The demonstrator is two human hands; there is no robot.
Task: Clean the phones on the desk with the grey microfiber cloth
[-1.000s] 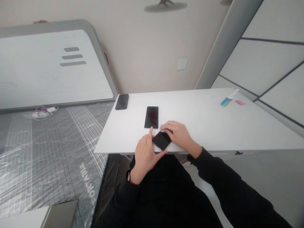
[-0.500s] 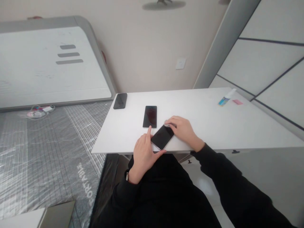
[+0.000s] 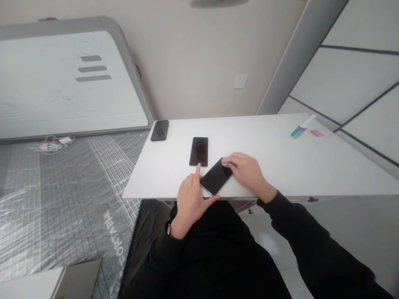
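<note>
A black smartphone (image 3: 215,177) lies slanted near the front edge of the white table, its dark screen facing up. My left hand (image 3: 190,200) grips its near-left end, with the thumb along the front edge and the fingers on the far side. My right hand (image 3: 247,171) pinches a small white wipe (image 3: 225,162) against the screen at the far-right end; most of the wipe is hidden by the fingers. Just beyond my left index fingertip lies a second dark phone (image 3: 198,151), flat on the table.
Another dark phone (image 3: 159,131) rests at the table's far-left corner. At the back right lie a spray bottle (image 3: 299,131) with a blue label and a pink piece (image 3: 317,133). A whiteboard (image 3: 71,95) leans against the wall, left of the table (image 3: 264,141).
My right hand has slid a little to the right with the wipe, at the phone's far end. My left hand keeps its grip. The whole view has shifted slightly.
</note>
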